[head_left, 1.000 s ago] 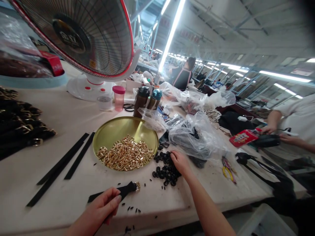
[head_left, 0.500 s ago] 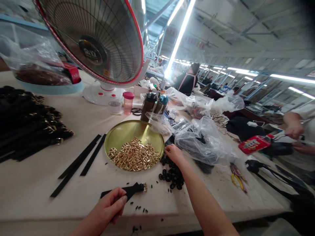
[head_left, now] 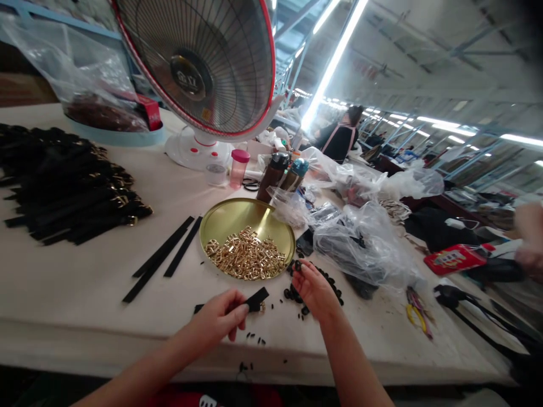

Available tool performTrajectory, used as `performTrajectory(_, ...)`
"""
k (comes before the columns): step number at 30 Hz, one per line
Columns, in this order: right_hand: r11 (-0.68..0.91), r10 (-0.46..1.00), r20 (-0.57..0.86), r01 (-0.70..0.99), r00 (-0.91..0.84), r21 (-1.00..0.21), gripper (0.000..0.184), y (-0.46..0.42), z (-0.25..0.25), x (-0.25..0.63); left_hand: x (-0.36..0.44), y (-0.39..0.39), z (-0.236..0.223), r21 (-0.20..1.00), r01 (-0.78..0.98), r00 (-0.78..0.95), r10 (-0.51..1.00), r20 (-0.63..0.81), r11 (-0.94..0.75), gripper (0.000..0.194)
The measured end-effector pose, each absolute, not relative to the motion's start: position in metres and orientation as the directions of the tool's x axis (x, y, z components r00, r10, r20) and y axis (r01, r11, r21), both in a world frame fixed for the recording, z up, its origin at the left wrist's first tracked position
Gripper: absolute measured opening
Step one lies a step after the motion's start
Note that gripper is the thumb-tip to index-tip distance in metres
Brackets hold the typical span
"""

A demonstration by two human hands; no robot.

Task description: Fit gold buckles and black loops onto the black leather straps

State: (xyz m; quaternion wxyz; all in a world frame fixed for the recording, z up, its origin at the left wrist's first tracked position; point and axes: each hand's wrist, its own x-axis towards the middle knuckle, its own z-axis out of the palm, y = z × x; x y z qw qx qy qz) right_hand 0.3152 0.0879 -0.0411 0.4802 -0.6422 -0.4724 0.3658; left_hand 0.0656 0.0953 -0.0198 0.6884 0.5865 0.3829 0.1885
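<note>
1. My left hand (head_left: 218, 319) is clenched on a flat black strap (head_left: 257, 299), gripping it between thumb and fingers.
2. The strap lies low over the cream work table (head_left: 85, 299), its long axis running nearly crosswise to my view, with the free end pointing right and slightly up towards the round brass tray (head_left: 247, 215).
3. My right hand (head_left: 314, 291) hangs curled over the scattered small black rings (head_left: 289, 293), touching or almost touching them; I cannot tell whether it grasps one.
4. The tray holds a heap of gold metal buckles (head_left: 246, 254), just above and between my hands.
</note>
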Motion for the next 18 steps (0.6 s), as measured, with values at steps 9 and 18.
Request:
performTrajectory(9,-0.179,0.948,-0.273,-0.440,0.161,-0.880,0.028,0.058,-0.031,0.239,0.080,0.101,-0.016,0.967,0.254,0.583,0.791,-0.185,0.039,0.021)
performTrajectory(18,-0.080,0.990,-0.067,0.106,0.121,-0.991,0.019,0.046,-0.039,0.227,0.068,0.099,-0.021,0.843,0.450,0.699,0.704,-0.127,-0.294,0.030)
